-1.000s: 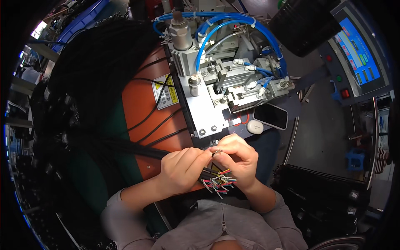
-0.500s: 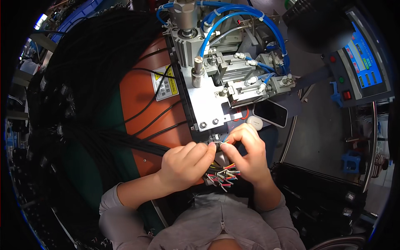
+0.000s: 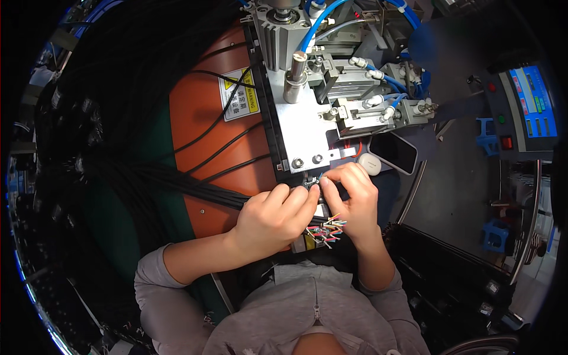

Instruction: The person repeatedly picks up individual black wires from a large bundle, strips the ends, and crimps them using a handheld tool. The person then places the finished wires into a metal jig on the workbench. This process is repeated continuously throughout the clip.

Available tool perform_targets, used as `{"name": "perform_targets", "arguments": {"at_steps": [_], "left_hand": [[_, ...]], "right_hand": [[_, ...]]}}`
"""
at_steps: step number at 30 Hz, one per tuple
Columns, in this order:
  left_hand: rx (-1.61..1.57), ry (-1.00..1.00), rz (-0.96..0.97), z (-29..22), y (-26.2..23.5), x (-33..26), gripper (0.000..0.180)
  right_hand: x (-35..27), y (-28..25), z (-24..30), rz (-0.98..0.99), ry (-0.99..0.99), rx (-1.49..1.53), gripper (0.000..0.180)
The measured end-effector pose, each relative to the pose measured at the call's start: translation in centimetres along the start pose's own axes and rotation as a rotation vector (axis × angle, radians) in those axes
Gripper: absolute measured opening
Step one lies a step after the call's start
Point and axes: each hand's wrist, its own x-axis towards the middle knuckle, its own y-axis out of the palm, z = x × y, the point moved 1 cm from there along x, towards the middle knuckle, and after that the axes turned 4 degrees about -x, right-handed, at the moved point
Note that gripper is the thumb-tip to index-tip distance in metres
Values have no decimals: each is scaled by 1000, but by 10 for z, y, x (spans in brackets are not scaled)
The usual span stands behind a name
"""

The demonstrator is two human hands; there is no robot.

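My left hand (image 3: 275,216) is closed, its thumb and forefinger pinched together just below the machine's metal plate (image 3: 302,133). What lies between those fingertips is mostly hidden. Close beside it, my right hand (image 3: 354,198) pinches a thin bluish wire (image 3: 321,176) between thumb and forefinger. Both sets of fingertips are at a small dark metal fixture (image 3: 309,180) under the plate's front edge. Below the hands, a bunch of cable ends (image 3: 325,232) fans out in red, white, yellow and blue wires. Black cables (image 3: 219,194) run in from the left behind my left hand.
An orange machine table (image 3: 219,154) carries a warning label (image 3: 239,97). A large heap of black cables (image 3: 130,77) covers the left. To the right are a phone (image 3: 393,152), a round white case (image 3: 370,164) and a control panel (image 3: 532,106). Blue stools (image 3: 496,235) stand beyond.
The view has shifted, so the machine sits higher and further right in it. My fingertips have moved slightly closer to the plate's front edge, and both hands stay pinched.
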Motion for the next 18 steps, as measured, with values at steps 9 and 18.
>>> {"name": "perform_targets", "arguments": {"at_steps": [9,18], "left_hand": [[62,-45,28,-4,-1,3,27],[-70,-71,-56,10,3,8,26]], "right_hand": [[-4,8,-4,-24,7,46,6],[-14,21,-27,157,566,637,6]]}}
